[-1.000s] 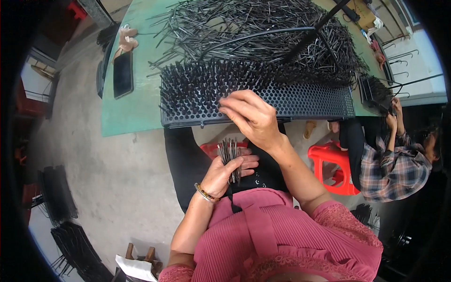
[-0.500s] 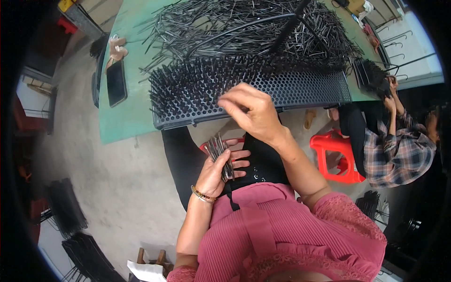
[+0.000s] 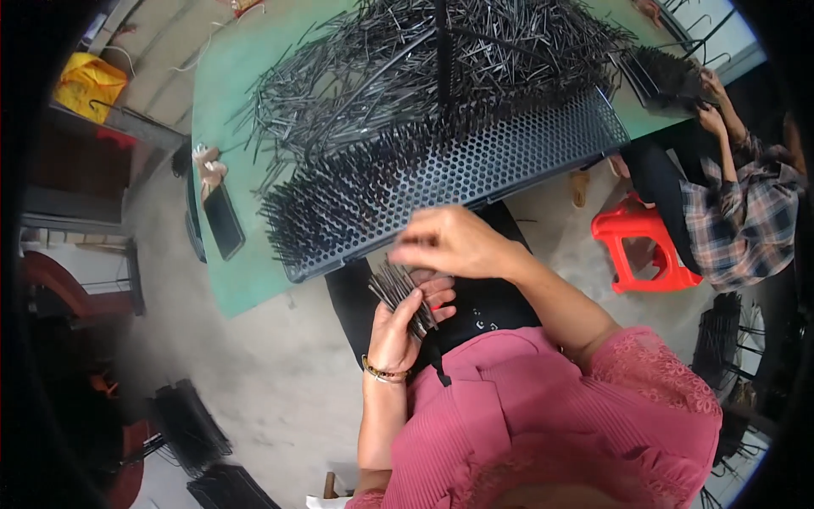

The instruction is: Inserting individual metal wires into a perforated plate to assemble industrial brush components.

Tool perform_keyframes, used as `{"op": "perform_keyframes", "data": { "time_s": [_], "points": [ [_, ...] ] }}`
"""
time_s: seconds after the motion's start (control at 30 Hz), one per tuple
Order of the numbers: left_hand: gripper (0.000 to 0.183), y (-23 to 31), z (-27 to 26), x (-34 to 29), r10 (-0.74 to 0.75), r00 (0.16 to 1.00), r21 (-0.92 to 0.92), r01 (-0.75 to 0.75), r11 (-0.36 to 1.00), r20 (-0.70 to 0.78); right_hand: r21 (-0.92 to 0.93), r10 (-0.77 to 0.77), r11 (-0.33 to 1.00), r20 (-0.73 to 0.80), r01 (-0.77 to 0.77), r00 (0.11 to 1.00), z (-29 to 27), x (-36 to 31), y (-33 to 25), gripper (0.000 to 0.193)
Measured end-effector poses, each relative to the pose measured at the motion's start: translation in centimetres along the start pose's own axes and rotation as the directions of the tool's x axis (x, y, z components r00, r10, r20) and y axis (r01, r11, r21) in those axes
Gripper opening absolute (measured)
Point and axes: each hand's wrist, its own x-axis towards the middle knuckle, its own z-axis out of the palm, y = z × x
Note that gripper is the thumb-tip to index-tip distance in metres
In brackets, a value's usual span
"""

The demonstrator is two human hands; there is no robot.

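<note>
My left hand (image 3: 393, 338), a beaded bracelet on its wrist, is closed round a small bundle of thin dark rods (image 3: 392, 287) above my lap. Just above their upper ends is my right hand (image 3: 458, 243), its fingertips smeared by motion; whether they pinch a rod is not visible. Beyond both hands, a black perforated rack (image 3: 543, 153) lies along the table's near edge. Dense rows of short dark rods (image 3: 331, 208) stand in its left and back holes, while many holes toward the front right show bare.
A large heap of loose dark rods (image 3: 526, 42) covers the green table (image 3: 222, 284) behind the rack. At left lie a phone (image 3: 224, 222) and a pale small object (image 3: 209, 168). To the right, a co-worker in a plaid shirt (image 3: 738, 222) handles another rack, near a red stool (image 3: 612, 227).
My right hand has come down from over the rack to the bundle in my left hand. The whole view has shifted and tilted, so the rack now slants more.
</note>
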Motion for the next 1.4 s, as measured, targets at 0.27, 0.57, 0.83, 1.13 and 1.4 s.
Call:
{"op": "perform_keyframes", "data": {
  "time_s": [0.27,0.57,0.83,1.13,1.4],
  "points": [
    [0.034,0.1,1.8,2.2,-0.026,0.998,0.059,0.022,0.998,0.063,0.387,0.201,0.899,0.054,-0.206,0.978,-0.9,-2.3,1.3,0.021],
    [0.035,0.4,2.5,4.1,-0.060,0.997,0.007,0.060,0.998,-0.040,0.598,0.259,0.800,-0.288,-0.038,0.922,-5.0,0.0,0.4,0.011],
    [0.034,0.4,3.2,5.4,-0.107,0.994,-0.115,0.103,0.988,-0.026,-0.116,-0.296,0.954,-0.482,0.275,0.825,-6.9,4.4,2.9,0.015],
    [0.033,0.8,2.8,4.9,-0.116,0.991,-0.137,0.125,0.983,0.068,-0.090,-0.290,0.956,-0.416,0.279,0.862,-6.1,4.9,3.3,0.014],
    [0.037,0.5,2.4,5.0,-0.126,0.985,-0.178,0.146,0.973,0.116,-0.293,-0.379,0.917,-0.428,0.271,0.821,-4.7,4.2,3.7,0.015]
  ]
}}
